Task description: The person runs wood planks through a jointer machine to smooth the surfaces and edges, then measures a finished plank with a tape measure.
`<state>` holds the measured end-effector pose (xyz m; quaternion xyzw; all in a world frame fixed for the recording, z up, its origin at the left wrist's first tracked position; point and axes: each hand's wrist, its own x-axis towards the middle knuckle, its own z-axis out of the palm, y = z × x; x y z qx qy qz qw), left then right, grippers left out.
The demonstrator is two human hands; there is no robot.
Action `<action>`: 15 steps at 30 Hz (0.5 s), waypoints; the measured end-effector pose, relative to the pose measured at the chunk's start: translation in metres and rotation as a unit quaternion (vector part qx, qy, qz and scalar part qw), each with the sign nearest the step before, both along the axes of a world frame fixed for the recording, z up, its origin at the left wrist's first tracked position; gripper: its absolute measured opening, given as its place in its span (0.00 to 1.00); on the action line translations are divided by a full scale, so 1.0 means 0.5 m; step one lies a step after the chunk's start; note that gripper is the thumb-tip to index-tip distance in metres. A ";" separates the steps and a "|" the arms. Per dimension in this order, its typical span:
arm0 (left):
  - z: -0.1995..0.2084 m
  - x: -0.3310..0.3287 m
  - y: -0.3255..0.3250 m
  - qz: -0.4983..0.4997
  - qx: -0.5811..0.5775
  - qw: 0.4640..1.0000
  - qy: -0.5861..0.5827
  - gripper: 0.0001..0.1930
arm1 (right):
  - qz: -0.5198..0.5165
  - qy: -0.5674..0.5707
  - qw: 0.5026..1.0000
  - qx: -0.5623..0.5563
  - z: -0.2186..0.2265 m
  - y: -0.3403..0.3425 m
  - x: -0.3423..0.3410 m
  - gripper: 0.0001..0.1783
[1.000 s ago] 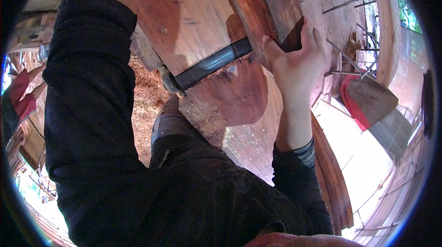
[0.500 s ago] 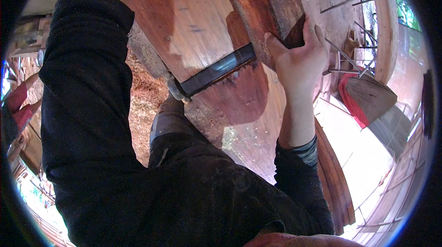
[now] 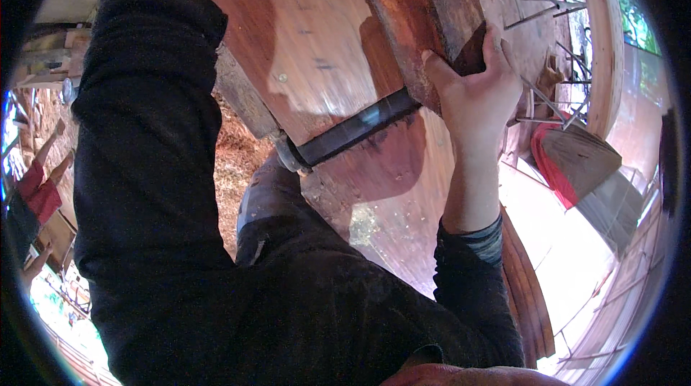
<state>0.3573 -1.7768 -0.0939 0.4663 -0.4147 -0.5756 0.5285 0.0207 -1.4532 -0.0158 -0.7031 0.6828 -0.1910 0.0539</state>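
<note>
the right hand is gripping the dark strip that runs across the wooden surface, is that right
Not the strip: the head view shows the right hand gripping a reddish-brown wooden piece. The dark strip does run across the wooden surface.

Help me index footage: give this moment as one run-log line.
right hand: grips wood by near end; left hand: out of view; dark bar: lies across worktop

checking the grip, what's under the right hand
Part of a thick reddish-brown wooden piece shows between the right hand's thumb and fingers; whatever the palm covers can't be seen.
</note>
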 end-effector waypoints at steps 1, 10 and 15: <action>0.001 0.009 -0.011 0.033 0.006 0.999 0.004 0.25 | -0.013 -0.008 1.000 0.023 0.007 -0.009 0.012 0.47; -0.060 0.073 0.107 0.068 0.031 0.966 0.249 0.31 | 0.021 0.035 0.999 0.008 0.019 -0.017 0.071 0.51; -0.031 0.102 0.563 0.213 0.151 0.960 0.104 0.16 | -0.044 0.008 0.994 0.095 0.044 -0.016 0.074 0.50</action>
